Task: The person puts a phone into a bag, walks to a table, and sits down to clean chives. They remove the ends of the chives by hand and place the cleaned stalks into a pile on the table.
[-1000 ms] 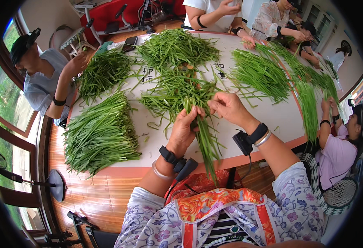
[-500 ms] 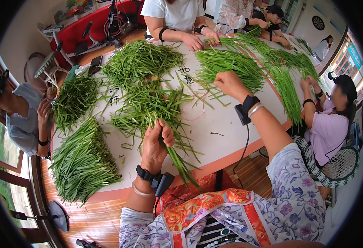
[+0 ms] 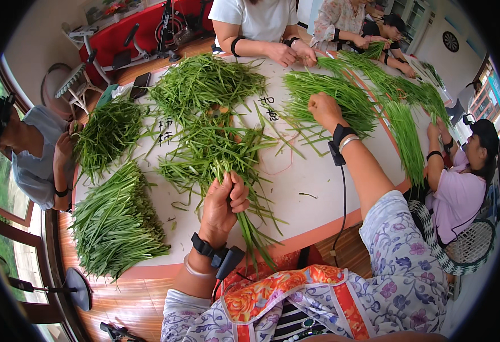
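Observation:
My left hand (image 3: 226, 196) is closed round a small bunch of garlic chives (image 3: 251, 236), whose leaves hang down past the table's near edge. Behind it, loose chives (image 3: 215, 151) lie tangled in the table's middle. My right hand (image 3: 325, 109) is over the near side of a neater pile of chives (image 3: 341, 100), its fingers curled together. Whatever those fingers pinch, if anything, is too small to make out. A thin reddish string (image 3: 281, 165) lies on the white tabletop between my hands.
A large chive stack (image 3: 116, 222) lies at the near left, with more heaps (image 3: 110, 134) (image 3: 204, 82) beyond. A phone (image 3: 141, 81) sits near the far-left edge. Several co-workers surround the table (image 3: 312, 219). A cable (image 3: 343, 205) hangs from my right wrist; a woven basket (image 3: 472, 245) stands at right.
The whole view has shifted slightly, so the scene sits a little farther right. My left hand still grips the bunch, and my right hand stays over the right-hand pile.

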### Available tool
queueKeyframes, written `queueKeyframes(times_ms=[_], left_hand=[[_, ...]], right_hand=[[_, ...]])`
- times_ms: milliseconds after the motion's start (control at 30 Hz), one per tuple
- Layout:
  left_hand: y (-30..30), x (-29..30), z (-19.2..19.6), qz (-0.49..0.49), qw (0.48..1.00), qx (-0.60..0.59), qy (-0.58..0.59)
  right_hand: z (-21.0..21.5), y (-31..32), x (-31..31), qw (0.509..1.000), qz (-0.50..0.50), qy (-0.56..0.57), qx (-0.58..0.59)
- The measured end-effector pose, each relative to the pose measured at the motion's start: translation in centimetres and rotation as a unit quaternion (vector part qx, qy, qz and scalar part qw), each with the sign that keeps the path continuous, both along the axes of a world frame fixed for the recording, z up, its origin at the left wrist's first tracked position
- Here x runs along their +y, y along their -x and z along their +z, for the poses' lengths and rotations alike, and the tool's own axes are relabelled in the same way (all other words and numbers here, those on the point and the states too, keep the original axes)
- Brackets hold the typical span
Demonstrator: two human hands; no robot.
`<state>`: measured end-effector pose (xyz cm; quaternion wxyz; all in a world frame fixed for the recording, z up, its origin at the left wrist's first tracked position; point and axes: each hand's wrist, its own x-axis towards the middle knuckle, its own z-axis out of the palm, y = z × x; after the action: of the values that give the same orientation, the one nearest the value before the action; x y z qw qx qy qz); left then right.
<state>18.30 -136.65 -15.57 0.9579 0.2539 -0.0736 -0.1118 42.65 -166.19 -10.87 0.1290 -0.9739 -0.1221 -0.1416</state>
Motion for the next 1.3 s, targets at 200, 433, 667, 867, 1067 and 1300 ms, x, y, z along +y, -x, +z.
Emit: queueKeyframes(times_ms=[200, 433, 667, 867, 1067, 1300], left_hand=[[0.0, -0.3, 0.4, 0.000, 1.000, -0.002, 0.000], [0.1, 0.0, 0.1, -0.003, 1.000, 0.000, -0.001], [0.2, 0.0, 0.1, 0.001, 1.000, 0.001, -0.008], [0.2, -0.1, 0.3, -0.008, 1.000, 0.003, -0.001], [0.2, -0.1, 0.2, -0.001, 1.000, -0.003, -0.002], [0.3, -0.2, 0.6, -0.007, 1.000, -0.001, 0.004]], right_hand=[[-0.2, -2.1, -2.7, 0.977, 0.051, -0.204, -0.026], [1.1, 1.4, 0.1, 0.989, 0.068, 0.128, -0.015], [0.3, 0.6, 0.6, 0.991, 0.030, 0.125, -0.034], [2.5, -1.7, -3.4, 0.981, 0.063, -0.167, -0.074], [7.0, -0.1, -4.6, 0.928, 0.156, -0.337, 0.006], [11.6, 2.8, -6.1, 0.813, 0.186, -0.548, 0.071]])
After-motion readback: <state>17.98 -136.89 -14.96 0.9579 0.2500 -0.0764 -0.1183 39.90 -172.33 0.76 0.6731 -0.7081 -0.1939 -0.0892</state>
